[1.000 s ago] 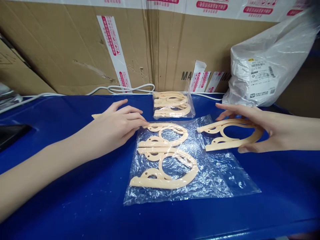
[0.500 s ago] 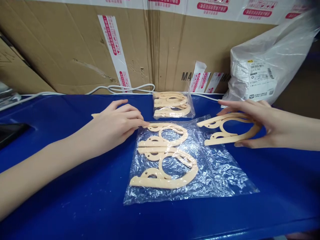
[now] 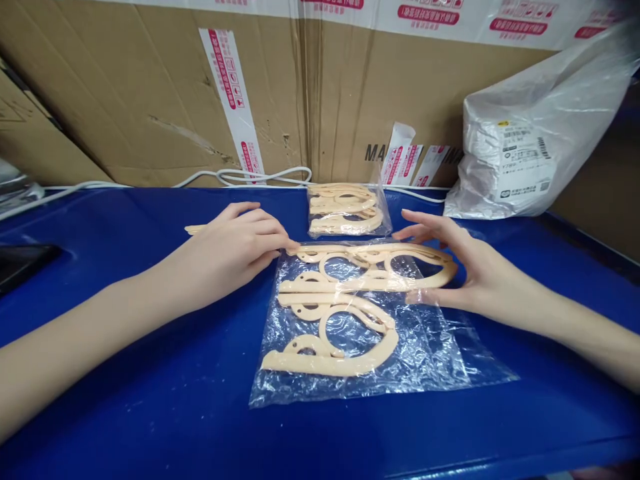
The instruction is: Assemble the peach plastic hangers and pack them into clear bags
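Observation:
A clear plastic bag (image 3: 430,353) lies flat on the blue table, with two folded beige folding hangers (image 3: 385,343) inside, one above the other. My left hand (image 3: 245,240) rests at the bag's upper left corner, its fingertips closed on the edge by a hanger tip. Between the thumb and fingers of my right hand (image 3: 460,267) is another folded hanger (image 3: 430,280), lined up end to end with the upper one. Whether this hanger is in the bag or on top, I cannot tell. Part of a beige piece (image 3: 193,229) pokes out behind my left hand.
A bagged pack of similar hangers (image 3: 345,210) sits just beyond. Cardboard boxes (image 3: 165,87) stand along the back, with a white cable (image 3: 260,180) before them. At the right is a white plastic-wrapped parcel (image 3: 525,160); a dark flat object (image 3: 25,263) lies left.
My right hand has moved left with its hanger, bringing it over the bag up against the upper hanger. My left hand has stayed at the bag's corner.

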Motion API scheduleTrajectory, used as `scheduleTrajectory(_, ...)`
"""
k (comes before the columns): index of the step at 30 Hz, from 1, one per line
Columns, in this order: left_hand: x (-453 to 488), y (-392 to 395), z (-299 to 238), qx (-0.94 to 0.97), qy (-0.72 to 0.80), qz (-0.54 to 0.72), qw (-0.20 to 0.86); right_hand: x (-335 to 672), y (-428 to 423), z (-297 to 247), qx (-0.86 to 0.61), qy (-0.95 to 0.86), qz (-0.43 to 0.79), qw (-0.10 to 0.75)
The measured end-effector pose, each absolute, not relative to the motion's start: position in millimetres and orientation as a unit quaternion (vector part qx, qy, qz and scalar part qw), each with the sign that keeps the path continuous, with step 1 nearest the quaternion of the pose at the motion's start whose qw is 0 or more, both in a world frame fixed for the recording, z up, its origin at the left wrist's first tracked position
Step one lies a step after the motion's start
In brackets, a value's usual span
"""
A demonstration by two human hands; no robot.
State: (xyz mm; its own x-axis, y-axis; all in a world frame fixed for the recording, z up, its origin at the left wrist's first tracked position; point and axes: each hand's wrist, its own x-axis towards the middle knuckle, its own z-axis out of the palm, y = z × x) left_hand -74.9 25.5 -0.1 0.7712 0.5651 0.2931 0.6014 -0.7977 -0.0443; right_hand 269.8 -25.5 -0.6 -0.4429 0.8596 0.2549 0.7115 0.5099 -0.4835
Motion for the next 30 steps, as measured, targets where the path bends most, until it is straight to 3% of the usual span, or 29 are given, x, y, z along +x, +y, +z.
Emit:
scheduleTrajectory(3,-75,26,-1,-0.939,-0.308,-0.133,0.081,261,-24,-8,-0.449,-0.848,0.114,0.256)
scheduleTrajectory(9,-75,24,1,-0.939,-0.307,-0.113,0.107,276,-19,-3,-0.438,-0.845,0.212,0.224)
scheduleTrajectory(30,-73,28,0,-0.931,-0.324,-0.151,0.072,235,-22,-12,-0.467,-0.838,0.076,0.271)
